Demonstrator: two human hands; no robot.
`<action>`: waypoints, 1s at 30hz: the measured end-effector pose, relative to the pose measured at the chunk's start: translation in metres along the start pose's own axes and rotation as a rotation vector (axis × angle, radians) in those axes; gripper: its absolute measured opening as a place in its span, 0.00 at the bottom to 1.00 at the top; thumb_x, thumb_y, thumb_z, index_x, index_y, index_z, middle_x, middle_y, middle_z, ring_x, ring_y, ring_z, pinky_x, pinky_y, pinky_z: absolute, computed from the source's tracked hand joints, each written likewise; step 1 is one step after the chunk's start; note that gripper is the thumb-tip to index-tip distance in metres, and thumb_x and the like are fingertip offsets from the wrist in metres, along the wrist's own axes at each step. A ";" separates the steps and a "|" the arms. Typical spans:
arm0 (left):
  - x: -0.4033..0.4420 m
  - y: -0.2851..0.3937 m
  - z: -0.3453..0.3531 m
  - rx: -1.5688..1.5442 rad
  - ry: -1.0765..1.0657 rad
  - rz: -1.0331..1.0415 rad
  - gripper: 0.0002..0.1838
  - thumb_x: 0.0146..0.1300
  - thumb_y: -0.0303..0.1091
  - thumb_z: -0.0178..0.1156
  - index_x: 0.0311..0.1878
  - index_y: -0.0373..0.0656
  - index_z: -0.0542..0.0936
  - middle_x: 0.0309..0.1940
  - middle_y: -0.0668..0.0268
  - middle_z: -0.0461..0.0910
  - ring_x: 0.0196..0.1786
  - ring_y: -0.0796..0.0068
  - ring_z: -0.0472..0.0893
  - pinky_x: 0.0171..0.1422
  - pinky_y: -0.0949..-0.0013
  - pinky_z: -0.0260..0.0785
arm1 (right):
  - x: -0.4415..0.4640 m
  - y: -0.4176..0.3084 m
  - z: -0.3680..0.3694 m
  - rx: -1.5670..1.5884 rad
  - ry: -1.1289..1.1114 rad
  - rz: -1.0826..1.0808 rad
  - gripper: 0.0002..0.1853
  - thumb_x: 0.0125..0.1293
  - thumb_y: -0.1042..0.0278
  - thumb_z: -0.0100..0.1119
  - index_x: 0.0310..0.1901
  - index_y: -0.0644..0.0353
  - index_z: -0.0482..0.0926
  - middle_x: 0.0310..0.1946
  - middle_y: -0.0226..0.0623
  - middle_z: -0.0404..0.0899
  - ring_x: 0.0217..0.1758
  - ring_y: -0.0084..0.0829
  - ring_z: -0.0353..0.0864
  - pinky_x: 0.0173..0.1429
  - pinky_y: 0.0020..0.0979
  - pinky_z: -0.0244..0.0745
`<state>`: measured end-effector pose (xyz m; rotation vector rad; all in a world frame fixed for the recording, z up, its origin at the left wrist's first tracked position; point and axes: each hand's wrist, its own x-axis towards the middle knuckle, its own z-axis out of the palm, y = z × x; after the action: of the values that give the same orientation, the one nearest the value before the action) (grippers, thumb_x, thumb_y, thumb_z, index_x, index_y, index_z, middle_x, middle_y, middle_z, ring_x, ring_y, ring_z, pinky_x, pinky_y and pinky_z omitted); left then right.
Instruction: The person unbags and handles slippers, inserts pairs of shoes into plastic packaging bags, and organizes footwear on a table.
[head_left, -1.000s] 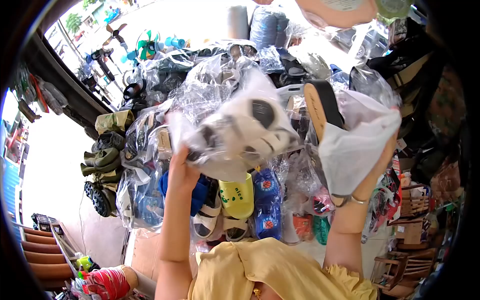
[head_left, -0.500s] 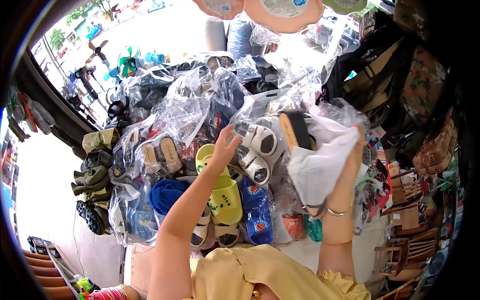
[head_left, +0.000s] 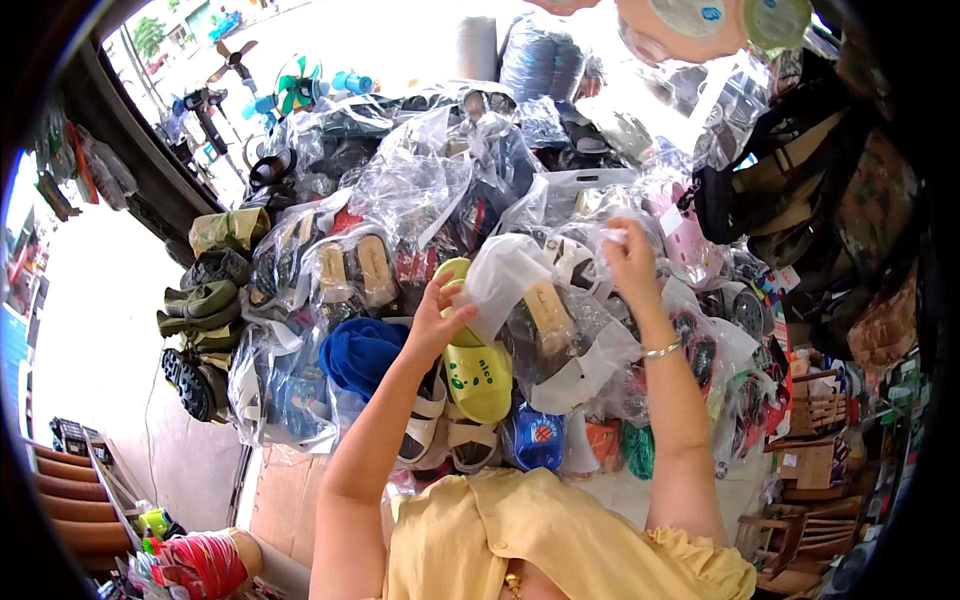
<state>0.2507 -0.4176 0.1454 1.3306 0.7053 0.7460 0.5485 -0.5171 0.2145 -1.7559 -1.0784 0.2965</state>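
A clear and white plastic bag [head_left: 505, 275] with a sandal [head_left: 548, 320] inside lies between my hands; the sandal's insole is beige. My left hand [head_left: 440, 318] is at the bag's left edge, thumb and fingers closing on the plastic, just over a lime-green slide [head_left: 480, 380] marked "nice". Higher up on the other side, my right hand [head_left: 630, 262] has its fingers curled in a pinch on thin whitish plastic. White sandals [head_left: 572, 262] show partly behind the bag. Below it is a blue slipper [head_left: 537, 437].
Bagged footwear covers the stand ahead. A blue cloth bundle [head_left: 362, 355] lies left of my left hand, with dark green shoes [head_left: 200, 305] farther left. Black bags [head_left: 780, 170] hang at the right, above small wooden chairs [head_left: 810, 530]. A red string spool [head_left: 205, 565] stands lower left.
The bagged sandal, formerly raised in my right hand, is now lower and between both hands. My right hand has moved up and left off the sandal; my left hand has come to the bag's edge.
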 end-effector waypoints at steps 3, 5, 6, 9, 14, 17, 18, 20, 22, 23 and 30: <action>0.003 -0.004 0.009 0.177 0.054 0.047 0.31 0.59 0.33 0.65 0.63 0.37 0.64 0.53 0.56 0.74 0.53 0.71 0.74 0.57 0.69 0.67 | -0.004 0.002 -0.043 -0.923 0.192 -0.405 0.19 0.54 0.69 0.61 0.50 0.58 0.74 0.35 0.40 0.77 0.40 0.36 0.76 0.48 0.37 0.69; 0.010 -0.002 0.011 0.199 -0.070 -0.093 0.23 0.59 0.31 0.64 0.55 0.34 0.71 0.46 0.61 0.79 0.47 0.75 0.77 0.52 0.72 0.69 | -0.021 -0.009 -0.052 -0.956 0.286 -0.419 0.21 0.53 0.68 0.62 0.51 0.59 0.73 0.39 0.44 0.75 0.44 0.41 0.74 0.52 0.41 0.67; 0.013 -0.009 0.012 0.084 -0.046 -0.065 0.16 0.60 0.31 0.64 0.49 0.34 0.75 0.40 0.65 0.80 0.42 0.79 0.78 0.48 0.74 0.70 | -0.035 -0.013 -0.052 -0.987 0.364 -0.436 0.23 0.52 0.67 0.62 0.52 0.59 0.73 0.43 0.48 0.74 0.48 0.46 0.73 0.56 0.44 0.65; 0.007 0.004 0.028 -0.018 -0.045 0.067 0.16 0.62 0.32 0.63 0.50 0.34 0.75 0.41 0.65 0.80 0.42 0.81 0.78 0.47 0.74 0.70 | -0.085 -0.015 -0.023 -0.348 0.048 -0.334 0.27 0.55 0.65 0.63 0.57 0.61 0.71 0.51 0.48 0.72 0.55 0.49 0.70 0.60 0.43 0.65; -0.025 0.086 0.095 0.032 -0.142 0.218 0.11 0.63 0.28 0.60 0.48 0.36 0.75 0.39 0.65 0.80 0.40 0.82 0.79 0.42 0.76 0.73 | -0.155 -0.056 0.039 0.075 -0.058 -0.173 0.39 0.49 0.63 0.71 0.63 0.63 0.64 0.52 0.47 0.72 0.55 0.38 0.73 0.58 0.37 0.68; -0.053 0.139 0.120 0.180 -0.310 0.419 0.18 0.59 0.24 0.61 0.54 0.37 0.73 0.44 0.62 0.78 0.43 0.75 0.79 0.48 0.71 0.73 | -0.161 -0.064 0.031 0.220 0.110 -0.094 0.34 0.54 0.63 0.70 0.60 0.65 0.65 0.51 0.41 0.72 0.54 0.27 0.72 0.52 0.28 0.72; -0.065 0.167 0.121 0.337 -0.335 0.594 0.23 0.55 0.24 0.63 0.56 0.39 0.73 0.46 0.59 0.77 0.48 0.70 0.78 0.52 0.67 0.71 | -0.165 -0.065 0.031 0.529 0.091 0.035 0.32 0.57 0.62 0.68 0.59 0.64 0.65 0.50 0.40 0.72 0.53 0.27 0.72 0.51 0.28 0.72; -0.071 0.185 0.126 0.274 -0.329 0.691 0.24 0.54 0.25 0.64 0.57 0.41 0.75 0.49 0.57 0.77 0.53 0.61 0.76 0.58 0.63 0.67 | -0.177 -0.067 0.031 0.720 0.081 0.216 0.27 0.64 0.60 0.61 0.59 0.63 0.64 0.49 0.35 0.72 0.49 0.24 0.73 0.50 0.27 0.73; -0.065 0.177 0.117 0.474 -0.275 0.816 0.23 0.54 0.26 0.64 0.55 0.43 0.77 0.51 0.58 0.76 0.55 0.58 0.74 0.61 0.61 0.66 | -0.183 -0.065 0.049 0.879 0.078 0.300 0.25 0.65 0.61 0.61 0.58 0.63 0.64 0.48 0.34 0.72 0.46 0.24 0.74 0.49 0.26 0.73; -0.058 0.160 0.104 0.587 -0.271 0.811 0.22 0.54 0.26 0.65 0.54 0.44 0.78 0.52 0.58 0.76 0.56 0.57 0.74 0.62 0.61 0.65 | -0.188 -0.059 0.060 1.039 0.083 0.382 0.23 0.66 0.63 0.60 0.56 0.63 0.64 0.46 0.34 0.73 0.44 0.23 0.75 0.48 0.26 0.74; -0.040 0.035 -0.010 0.781 0.041 0.473 0.24 0.54 0.31 0.66 0.56 0.42 0.75 0.53 0.53 0.75 0.58 0.52 0.71 0.62 0.57 0.63 | -0.209 0.052 0.070 0.500 -0.226 0.439 0.16 0.63 0.70 0.58 0.50 0.65 0.67 0.35 0.32 0.77 0.36 0.20 0.76 0.39 0.22 0.72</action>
<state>0.2169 -0.4412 0.1800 2.2508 0.7553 0.9122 0.4127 -0.6398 0.0820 -1.5024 -0.6763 0.9687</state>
